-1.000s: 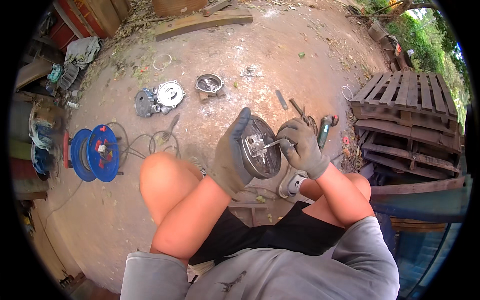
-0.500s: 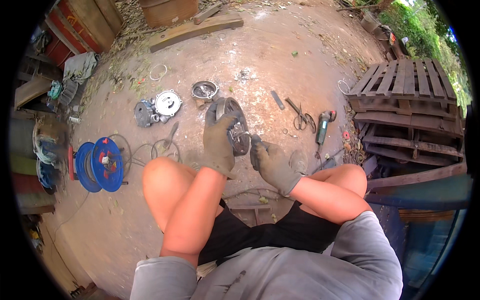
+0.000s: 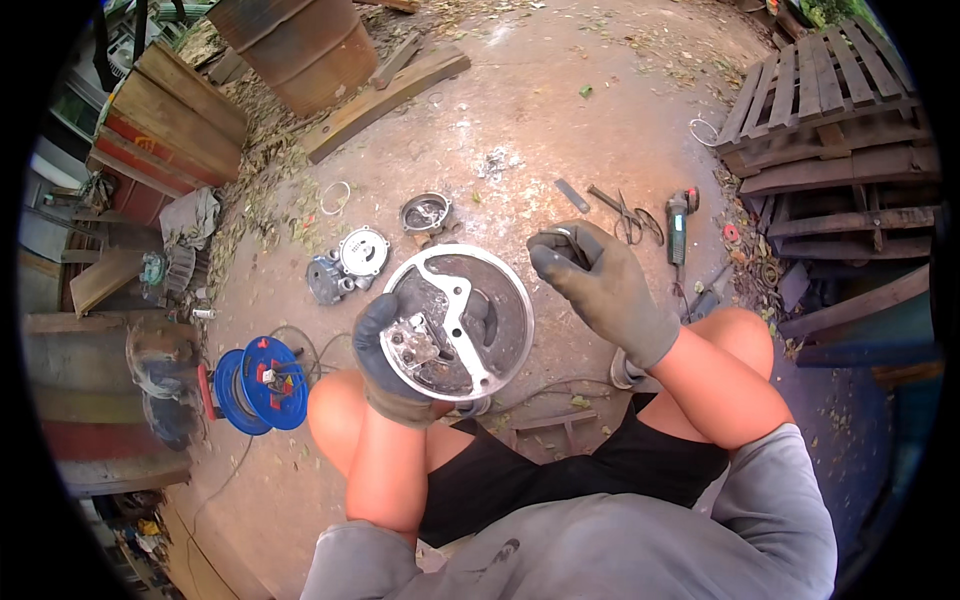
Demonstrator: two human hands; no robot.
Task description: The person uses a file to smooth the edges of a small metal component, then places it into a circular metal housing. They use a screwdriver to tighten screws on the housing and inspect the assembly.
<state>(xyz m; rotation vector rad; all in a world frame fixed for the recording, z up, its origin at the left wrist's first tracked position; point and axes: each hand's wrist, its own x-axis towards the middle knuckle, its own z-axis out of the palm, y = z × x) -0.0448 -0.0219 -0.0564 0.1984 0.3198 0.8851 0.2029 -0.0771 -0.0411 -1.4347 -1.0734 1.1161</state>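
Observation:
My left hand (image 3: pixel 385 352), in a dark-palmed work glove, grips the left rim of a round metal housing (image 3: pixel 457 330). The housing is turned with its face up; a pale rim and a light metal bracket with holes show across its dark, dirty inside. To the right of it and raised clear is my gloved right hand (image 3: pixel 598 280). Its fingers are curled round a small curved metal piece (image 3: pixel 567 236), mostly covered by the glove. Beyond the housing lie a round metal ring-shaped casing (image 3: pixel 425 211), a pale round metal cover (image 3: pixel 363 252) and a grey metal casting (image 3: pixel 328 279).
An angle grinder (image 3: pixel 679 232), large scissors (image 3: pixel 628 222) and a flat metal bar (image 3: pixel 572 195) lie ahead right. Pallets (image 3: pixel 840 150) are stacked at the right. A blue cable reel (image 3: pixel 272 385) stands left. Farther off are a wooden beam (image 3: pixel 390 100) and a rusty drum (image 3: pixel 300 55).
The housing has turned from edge-on to face up in my left hand and come nearer. My right hand has lifted away from it, up and to the right. The view has shifted.

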